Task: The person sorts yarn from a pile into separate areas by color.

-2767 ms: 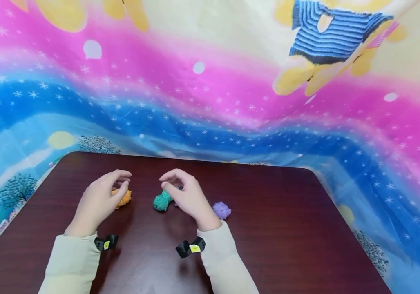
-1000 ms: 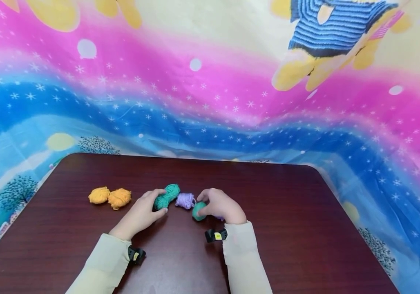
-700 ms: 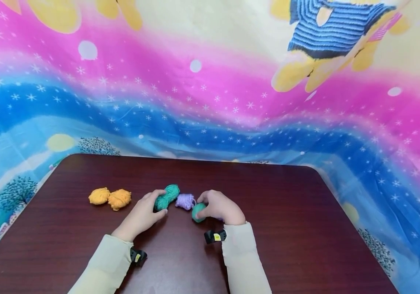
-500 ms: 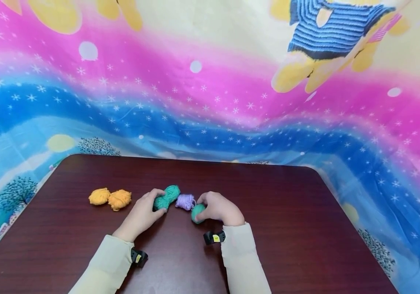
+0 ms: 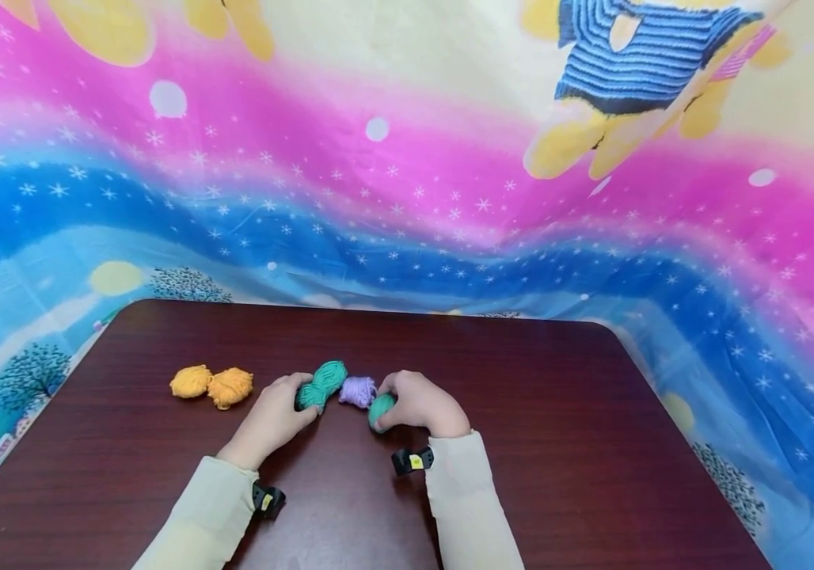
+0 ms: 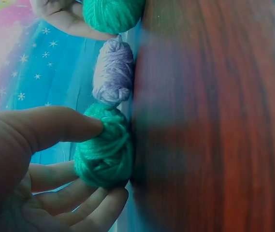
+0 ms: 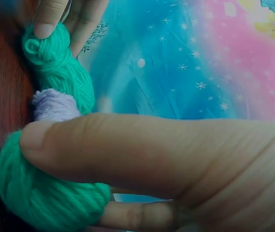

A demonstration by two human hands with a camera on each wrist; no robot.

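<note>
On the dark wooden table (image 5: 535, 443) my left hand (image 5: 307, 398) grips the near end of a long green yarn skein (image 5: 323, 383), thumb on top (image 6: 55, 126), fingers underneath. The right hand (image 5: 382, 407) holds a rounder green yarn ball (image 5: 380, 412), with its thumb (image 7: 127, 145) pressed over the ball (image 7: 40, 193). A small purple yarn bundle (image 5: 357, 391) lies between the two green ones, touching the skein (image 6: 106, 150). The left wrist view also shows the purple bundle (image 6: 113, 72).
Two orange yarn bundles (image 5: 191, 381) (image 5: 230, 387) lie side by side to the left of my hands. A bright printed cloth (image 5: 407, 198) hangs behind and around the table. Both sleeves are cream, with a small black clip at each wrist.
Since 2.8 s ago both hands moved right and came down onto the green yarns, and a purple bundle now lies between them. Over the last second they only crept slightly closer together.
</note>
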